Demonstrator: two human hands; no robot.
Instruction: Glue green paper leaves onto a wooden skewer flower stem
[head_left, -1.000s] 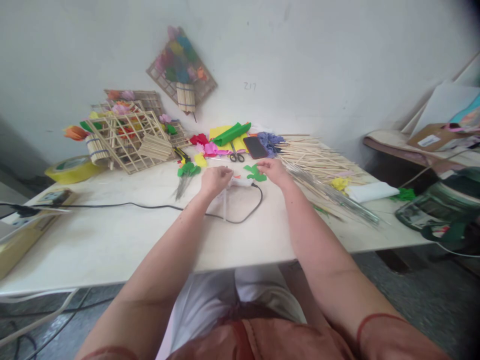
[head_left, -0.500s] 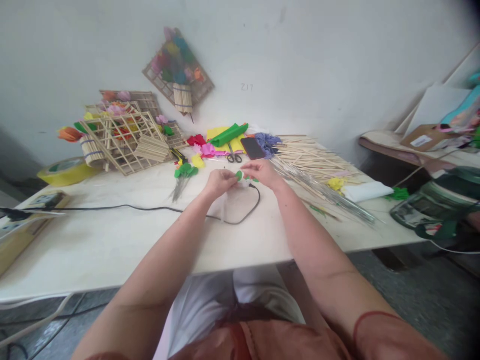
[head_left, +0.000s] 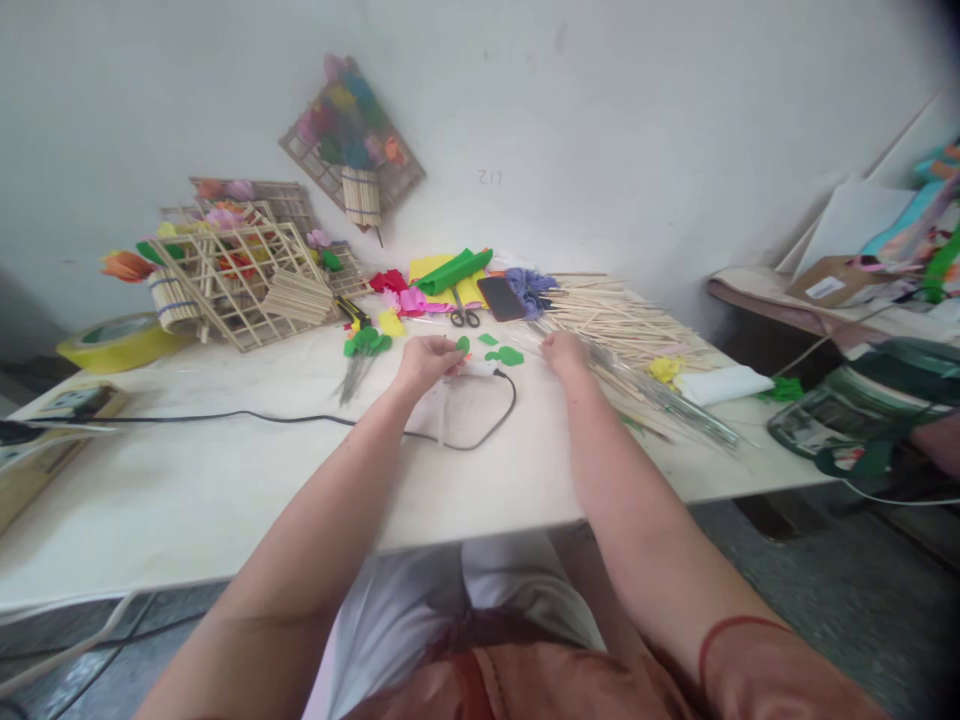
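Observation:
My left hand [head_left: 430, 364] pinches a small green paper leaf [head_left: 463, 345] between thumb and fingers. Just beyond it lies a white tool [head_left: 480, 369] with a black cord, perhaps a glue gun, partly hidden by that hand. Loose green leaf pieces [head_left: 511, 355] rest on the table between my hands. My right hand [head_left: 565, 357] is at the near left end of a bundle of thin silvery wires [head_left: 675, 398]. Its fingers are closed; whatever is between them is too small to make out.
Leaves on wire stems [head_left: 366, 345] lie left of my hands. Behind are scissors [head_left: 465, 318], a phone [head_left: 502, 299] and coloured paper [head_left: 454, 270]. Bamboo sticks [head_left: 622, 315] spread right. Stick lattices with flowers [head_left: 247, 285] and yellow tape [head_left: 112, 343] stand left. A black cord [head_left: 255, 413] crosses the table.
My right hand has left the green leaf and moved right to the wires. My left hand has shifted slightly left, still with the leaf. The loose green pieces are now uncovered.

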